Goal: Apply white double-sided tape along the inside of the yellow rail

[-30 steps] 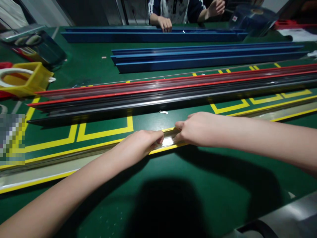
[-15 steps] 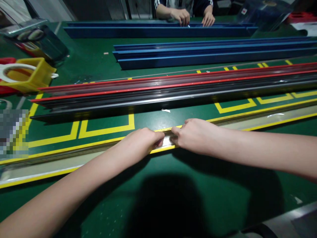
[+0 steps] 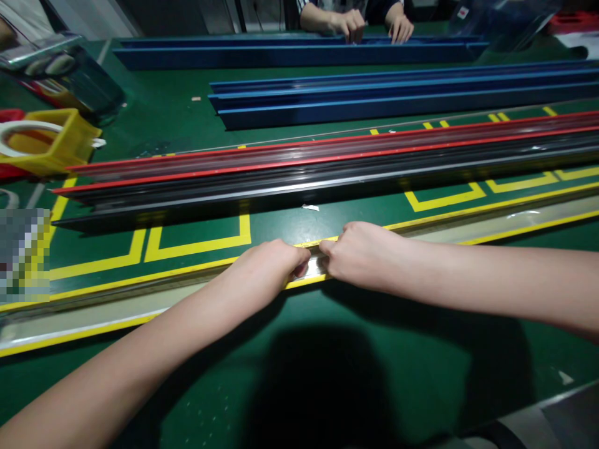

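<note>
A long clear plastic strip (image 3: 496, 224) lies across the green table along a yellow line, running from left edge to right edge. My left hand (image 3: 269, 265) and my right hand (image 3: 360, 252) sit side by side on its middle, knuckles up, fingers curled and pinching the strip. The two hands are a thumb's width apart. Just beyond them lies a stack of long red and black profiles (image 3: 299, 178).
Long blue profiles (image 3: 374, 100) lie farther back, and another blue one (image 3: 262, 55) at the far edge, where another person's hands (image 3: 374, 25) rest. A yellow bin (image 3: 51, 140) with a white tape roll stands at the left. A small white scrap (image 3: 310, 207) lies near the black profile.
My hands have drawn a little closer together on the strip. The other person's second hand has come down onto the far blue profile.
</note>
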### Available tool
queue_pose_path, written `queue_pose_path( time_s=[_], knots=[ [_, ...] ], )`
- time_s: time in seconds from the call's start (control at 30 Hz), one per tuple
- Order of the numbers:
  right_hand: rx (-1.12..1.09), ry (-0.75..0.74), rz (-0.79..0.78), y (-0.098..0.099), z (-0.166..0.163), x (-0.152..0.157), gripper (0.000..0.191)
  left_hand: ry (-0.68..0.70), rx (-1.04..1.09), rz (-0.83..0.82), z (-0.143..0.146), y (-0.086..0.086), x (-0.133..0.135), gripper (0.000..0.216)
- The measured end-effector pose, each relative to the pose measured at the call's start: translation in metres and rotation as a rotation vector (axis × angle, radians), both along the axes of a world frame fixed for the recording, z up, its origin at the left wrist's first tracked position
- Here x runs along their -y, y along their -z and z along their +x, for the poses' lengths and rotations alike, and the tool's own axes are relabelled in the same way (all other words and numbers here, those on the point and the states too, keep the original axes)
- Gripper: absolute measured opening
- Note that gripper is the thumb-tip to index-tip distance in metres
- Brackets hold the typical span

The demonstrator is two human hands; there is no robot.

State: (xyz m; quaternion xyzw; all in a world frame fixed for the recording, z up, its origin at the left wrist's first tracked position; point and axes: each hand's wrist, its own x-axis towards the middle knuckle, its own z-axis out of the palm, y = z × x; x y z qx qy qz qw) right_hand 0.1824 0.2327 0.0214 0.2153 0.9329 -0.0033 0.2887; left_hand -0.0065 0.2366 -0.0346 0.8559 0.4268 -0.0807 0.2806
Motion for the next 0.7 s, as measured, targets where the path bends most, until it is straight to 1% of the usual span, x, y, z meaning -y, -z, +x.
queue_pose_path(
  time_s=[0.1, 0.17, 0.3, 0.4, 0.57, 0.7],
  knots=[
    [0.003, 0.008, 0.006, 0.001, -0.001, 0.0, 0.022, 0.003, -0.017, 0.026, 0.003, 0.0, 0.0, 0.014],
    [-0.004, -0.001, 0.012, 0.004, 0.0, 0.001, 0.023, 0.01, -0.047, 0.031, 0.005, -0.004, 0.0, 0.015],
    [-0.033, -0.007, 0.033, 0.013, 0.003, 0.004, 0.026, 0.036, -0.163, 0.024, 0.01, -0.016, 0.0, 0.017],
    [-0.054, -0.013, 0.047, 0.016, 0.004, 0.004, 0.026, 0.06, -0.254, 0.027, 0.017, -0.025, -0.001, 0.019],
    [-0.026, -0.031, 0.036, 0.014, 0.002, 0.003, 0.027, 0.159, -0.367, 0.028, 0.029, -0.038, -0.001, 0.02],
    [-0.019, -0.028, 0.04, 0.015, 0.002, 0.002, 0.026, 0.229, -0.384, 0.059, 0.023, -0.043, 0.004, 0.026]
  ],
)
